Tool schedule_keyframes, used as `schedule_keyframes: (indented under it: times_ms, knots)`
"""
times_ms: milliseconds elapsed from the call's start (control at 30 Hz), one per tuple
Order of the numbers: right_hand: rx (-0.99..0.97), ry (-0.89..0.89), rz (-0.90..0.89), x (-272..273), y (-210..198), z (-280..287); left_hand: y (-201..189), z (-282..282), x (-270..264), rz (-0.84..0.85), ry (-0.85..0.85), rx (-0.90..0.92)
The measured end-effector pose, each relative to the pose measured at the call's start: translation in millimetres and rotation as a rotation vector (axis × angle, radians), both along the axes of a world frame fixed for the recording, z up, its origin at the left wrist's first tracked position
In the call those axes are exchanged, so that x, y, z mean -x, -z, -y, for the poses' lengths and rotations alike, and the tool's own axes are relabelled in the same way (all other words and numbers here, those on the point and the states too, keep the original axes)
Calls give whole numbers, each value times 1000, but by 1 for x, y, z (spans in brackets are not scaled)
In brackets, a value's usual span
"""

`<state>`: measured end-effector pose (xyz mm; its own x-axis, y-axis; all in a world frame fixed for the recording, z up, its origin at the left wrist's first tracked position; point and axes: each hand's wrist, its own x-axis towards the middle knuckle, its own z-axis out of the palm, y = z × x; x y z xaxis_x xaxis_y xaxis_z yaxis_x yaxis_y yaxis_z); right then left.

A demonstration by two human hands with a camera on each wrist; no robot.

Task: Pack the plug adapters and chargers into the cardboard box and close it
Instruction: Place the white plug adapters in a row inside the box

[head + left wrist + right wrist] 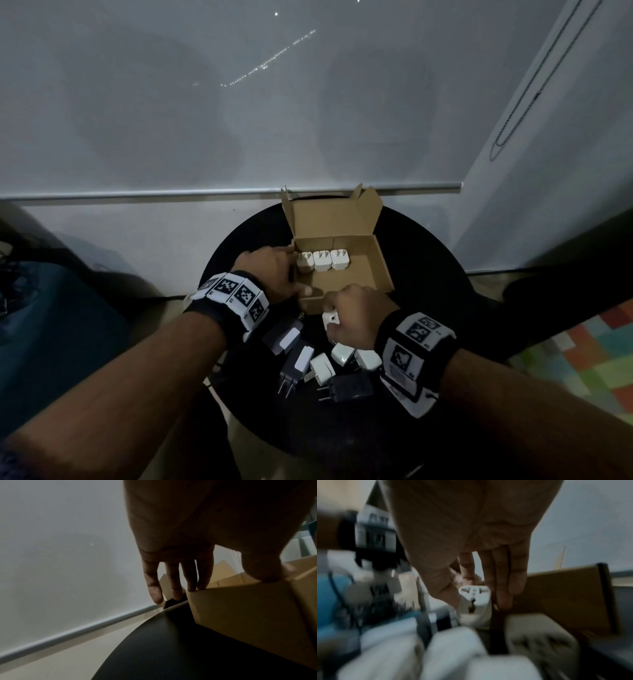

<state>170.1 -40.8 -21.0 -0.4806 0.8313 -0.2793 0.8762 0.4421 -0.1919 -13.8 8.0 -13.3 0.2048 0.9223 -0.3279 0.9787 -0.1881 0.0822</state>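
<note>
The right hand (356, 317) pinches a white plug adapter (330, 318) just outside the cardboard box (346, 279), at its 6 o'clock wall. The left hand (270, 274), fingers straight, steadies the 9 o'clock wall. Lifted too low, the adapter could catch the near wall and shove the box.

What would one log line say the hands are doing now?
left hand: rests on cardboard box | right hand: pinches white plug adapter | boxed: three adapters

The cardboard box (371, 270) is brown, the adapters (322, 262) white, the table (428, 267) black, wristbands (236, 294) black-and-white.
</note>
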Motion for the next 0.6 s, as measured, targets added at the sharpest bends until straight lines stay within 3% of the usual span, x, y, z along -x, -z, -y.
schedule_keyframes:
  times_ms: [167, 367, 467, 600]
  knots:
    - [-59, 121, -367, -6, -23, -13, -4, -5, 1, 10, 45, 54]
    - [-78, 205, -64, -24, -33, -81, -5, -11, 3, -50, 90, 69]
    - [-41, 115, 186, -25, -23, -102, -2, -16, 3, -50, 53, 77]
    - [-72, 40, 296, -19, -9, -113, 0, -18, 3, -54, 49, 63]
